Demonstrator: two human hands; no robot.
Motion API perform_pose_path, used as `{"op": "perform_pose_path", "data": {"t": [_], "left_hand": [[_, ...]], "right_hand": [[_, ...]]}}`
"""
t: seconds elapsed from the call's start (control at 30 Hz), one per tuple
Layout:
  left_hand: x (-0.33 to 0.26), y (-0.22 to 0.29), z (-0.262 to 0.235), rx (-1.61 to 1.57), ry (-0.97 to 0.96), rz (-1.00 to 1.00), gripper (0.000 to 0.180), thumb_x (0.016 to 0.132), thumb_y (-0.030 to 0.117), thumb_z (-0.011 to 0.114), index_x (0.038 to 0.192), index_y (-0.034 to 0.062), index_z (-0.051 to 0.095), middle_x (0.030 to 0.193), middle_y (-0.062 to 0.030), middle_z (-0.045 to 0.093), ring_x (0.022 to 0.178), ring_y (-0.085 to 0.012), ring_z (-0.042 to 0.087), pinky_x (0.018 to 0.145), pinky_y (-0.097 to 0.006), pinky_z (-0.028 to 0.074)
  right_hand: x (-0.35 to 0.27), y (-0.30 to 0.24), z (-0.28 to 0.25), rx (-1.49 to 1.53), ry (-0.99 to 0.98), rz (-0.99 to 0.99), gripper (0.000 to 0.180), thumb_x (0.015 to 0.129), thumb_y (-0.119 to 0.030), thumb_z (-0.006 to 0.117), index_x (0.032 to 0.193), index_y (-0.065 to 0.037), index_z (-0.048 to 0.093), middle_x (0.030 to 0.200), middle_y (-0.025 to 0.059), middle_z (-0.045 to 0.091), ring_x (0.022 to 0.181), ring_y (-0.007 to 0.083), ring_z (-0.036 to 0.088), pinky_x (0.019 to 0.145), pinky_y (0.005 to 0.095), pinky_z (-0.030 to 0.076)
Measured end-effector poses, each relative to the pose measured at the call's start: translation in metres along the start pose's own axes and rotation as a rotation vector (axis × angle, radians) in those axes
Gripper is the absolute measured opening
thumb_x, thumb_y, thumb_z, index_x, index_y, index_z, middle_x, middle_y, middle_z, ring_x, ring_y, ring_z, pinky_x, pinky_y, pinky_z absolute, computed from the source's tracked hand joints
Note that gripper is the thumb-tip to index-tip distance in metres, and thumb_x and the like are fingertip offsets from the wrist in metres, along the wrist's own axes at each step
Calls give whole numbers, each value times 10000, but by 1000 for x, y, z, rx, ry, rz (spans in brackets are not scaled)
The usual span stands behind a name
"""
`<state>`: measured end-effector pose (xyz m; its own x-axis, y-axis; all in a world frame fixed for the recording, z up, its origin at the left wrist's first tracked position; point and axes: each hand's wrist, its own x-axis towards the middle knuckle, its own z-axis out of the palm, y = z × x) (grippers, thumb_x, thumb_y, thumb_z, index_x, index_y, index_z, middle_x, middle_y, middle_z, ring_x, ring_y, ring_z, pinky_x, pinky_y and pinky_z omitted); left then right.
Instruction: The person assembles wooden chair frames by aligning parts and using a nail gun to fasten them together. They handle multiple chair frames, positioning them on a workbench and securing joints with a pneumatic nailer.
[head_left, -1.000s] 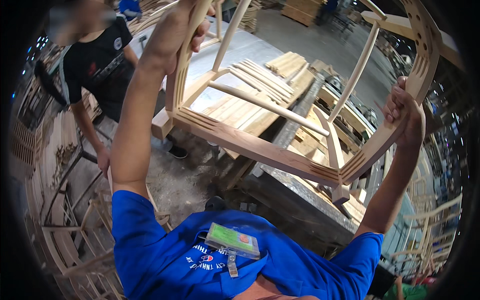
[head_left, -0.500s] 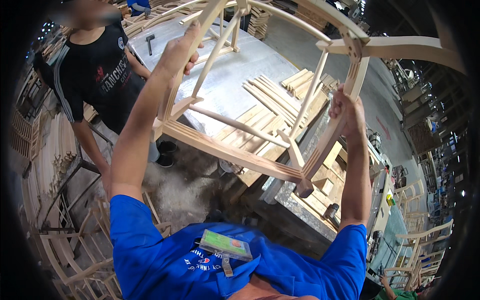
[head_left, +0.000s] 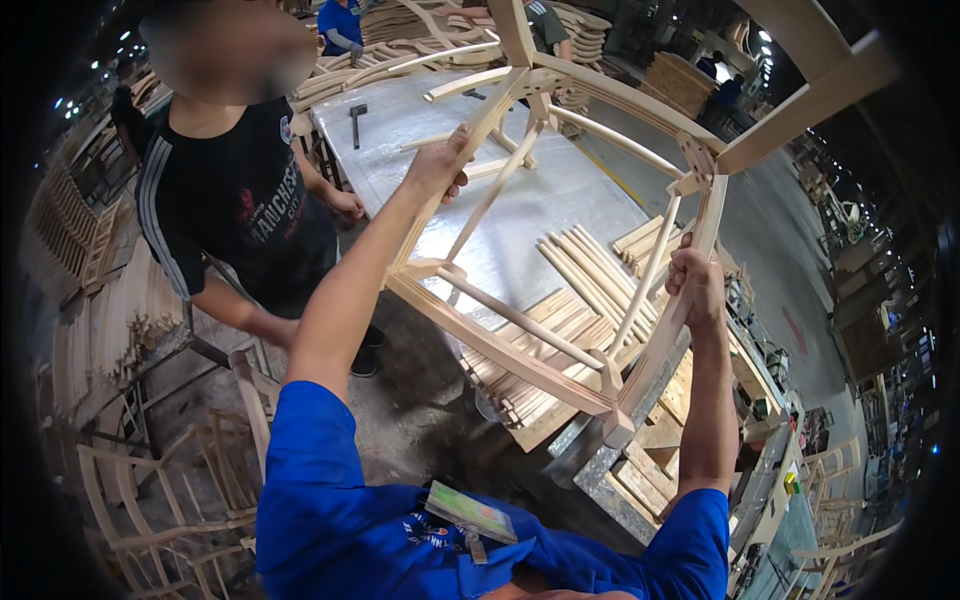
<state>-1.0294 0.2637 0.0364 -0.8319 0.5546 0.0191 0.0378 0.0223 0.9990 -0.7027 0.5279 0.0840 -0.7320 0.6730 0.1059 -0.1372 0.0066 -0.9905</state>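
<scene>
An unfinished wooden chair frame is held up in front of me, tilted, with its legs and round stretchers showing. My left hand is wrapped round its left side rail. On the opposite side, my right hand grips the right rail, below the corner joint. Behind and beneath the frame lies a metal-topped table. Through the frame I see wooden sticks stacked on that table's near right part.
A co-worker in a black shirt stands close at my left. A hammer rests on the table's far left. More chair frames stand at lower left. A workbench with wooden pieces is at my right.
In the picture, the chair frame and both my hands have shifted right and down, still gripping. The surroundings have shifted too. More of the co-worker and of the far table shows.
</scene>
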Motion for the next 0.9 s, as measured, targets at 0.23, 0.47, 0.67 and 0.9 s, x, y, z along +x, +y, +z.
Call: {"op": "perform_pose_path", "data": {"t": [0.23,0.47,0.67,0.9], "left_hand": [[-10,-3,-36,506,208,253,486,1025,504,562,1118,50,709,844,-139,705,708,-258,683,646,-359,541],[-127,-25,-30,1131,491,481,374,956,237,632,1264,27,653,1076,-203,693,983,-386,657,937,-531,475],[-104,-18,1,1197,547,678,546,983,299,604,1421,-17,525,1415,-223,577,1327,-435,503,1122,-535,364],[-57,4,34,1189,510,662,580,996,303,593,1480,4,484,1489,-204,529,1418,-443,423,1165,-551,329]], "right_hand": [[23,4,4,-34,-67,15,231,838,-78,594,1064,-88,546,706,-38,486,549,65,448,485,255,387],[21,-5,4,-43,15,65,214,799,-61,616,995,-92,534,688,-24,471,528,84,450,475,272,384],[38,-3,-6,-72,19,58,203,801,-65,606,992,-83,536,677,-15,468,514,92,445,466,279,385],[53,-3,-17,-75,-12,43,187,816,-89,616,987,-79,541,698,-19,469,528,98,461,468,282,402]]}}
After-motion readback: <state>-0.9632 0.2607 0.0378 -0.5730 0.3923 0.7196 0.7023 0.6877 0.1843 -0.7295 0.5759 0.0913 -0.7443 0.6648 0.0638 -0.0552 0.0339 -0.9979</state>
